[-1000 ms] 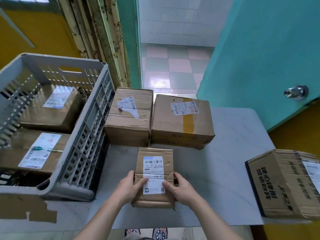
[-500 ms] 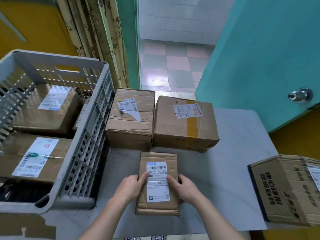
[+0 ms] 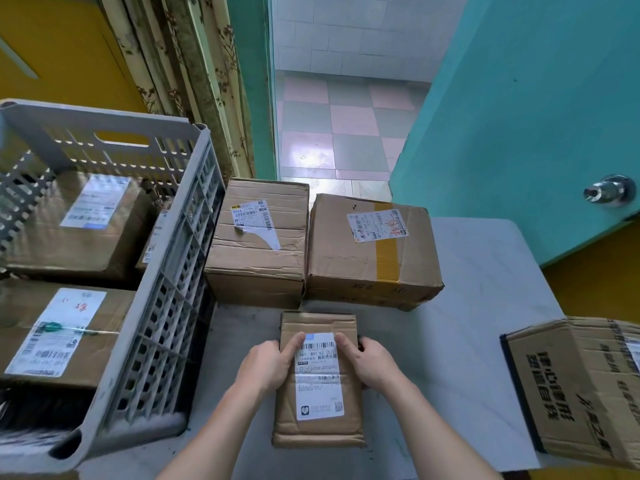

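Cardboard parcel (image 3: 318,432) — flat, creased, white barcode label (image 3: 319,379)

One grey slatted crate (image 3: 166,306), holding three cardboard boxes: back box (image 3: 41,237), partly hidden box (image 3: 154,237) beside it, front box (image 3: 117,323). Four more boxes on one white table (image 3: 485,289): flat parcel (image 3: 318,431), left rear box (image 3: 256,258), right rear box (image 3: 367,268), printed box (image 3: 568,393) at the right edge. Seven boxes in all, one shipping label visible on each. Two hands: left hand (image 3: 266,365), right hand (image 3: 372,365). One door knob (image 3: 609,194).
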Tool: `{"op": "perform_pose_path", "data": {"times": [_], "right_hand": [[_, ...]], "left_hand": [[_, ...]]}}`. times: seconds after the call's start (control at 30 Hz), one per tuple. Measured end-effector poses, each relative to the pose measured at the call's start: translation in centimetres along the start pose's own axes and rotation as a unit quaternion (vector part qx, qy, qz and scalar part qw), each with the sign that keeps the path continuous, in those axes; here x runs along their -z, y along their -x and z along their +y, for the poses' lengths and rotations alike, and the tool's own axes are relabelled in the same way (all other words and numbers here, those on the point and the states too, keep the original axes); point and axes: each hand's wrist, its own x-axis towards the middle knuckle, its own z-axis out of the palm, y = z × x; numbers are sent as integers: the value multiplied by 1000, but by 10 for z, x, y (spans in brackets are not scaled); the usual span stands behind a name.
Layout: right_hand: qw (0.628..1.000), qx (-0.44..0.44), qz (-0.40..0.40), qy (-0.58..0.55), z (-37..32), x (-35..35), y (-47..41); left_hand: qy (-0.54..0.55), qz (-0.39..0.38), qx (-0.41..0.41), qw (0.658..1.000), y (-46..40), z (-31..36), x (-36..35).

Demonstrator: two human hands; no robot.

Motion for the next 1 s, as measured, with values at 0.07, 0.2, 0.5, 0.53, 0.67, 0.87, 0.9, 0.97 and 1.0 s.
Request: {"op": "perform_pose_path", "data": {"times": [0.07, 0.2, 0.5, 0.53, 0.67, 0.87, 0.9, 0.97, 1.0], "right_hand": [[1000, -8, -9, -4, -1, 4, -1], [1000, -30, -3, 3, -16, 12, -9], [999, -34, 28, 22, -19, 6, -23], [999, -32, 27, 23, -20, 6, -22], [998, -37, 32, 46, -23, 7, -19], [999, -13, 19, 44, -30, 14, -4], [999, -4, 22, 31, -32, 15, -1], [999, 18, 38, -13, -34, 19, 8], [998, 28, 47, -39, -34, 21, 13]], "left_hand": [[-7, -11, 5, 1000, -2, 3, 4], [-63, 14, 24, 998, -10, 19, 18], [-47, 19, 37, 998, -14, 30, 16], [-41, 20, 38, 998, -14, 29, 16], [-24, 14, 49, 998, -13, 30, 15], [38, -11, 41, 998, -4, 34, 25], [51, -8, 36, 998, -1, 34, 29], [88, 11, 24, 996, 7, 34, 36], [105, 24, 15, 994, 13, 35, 40]]}}
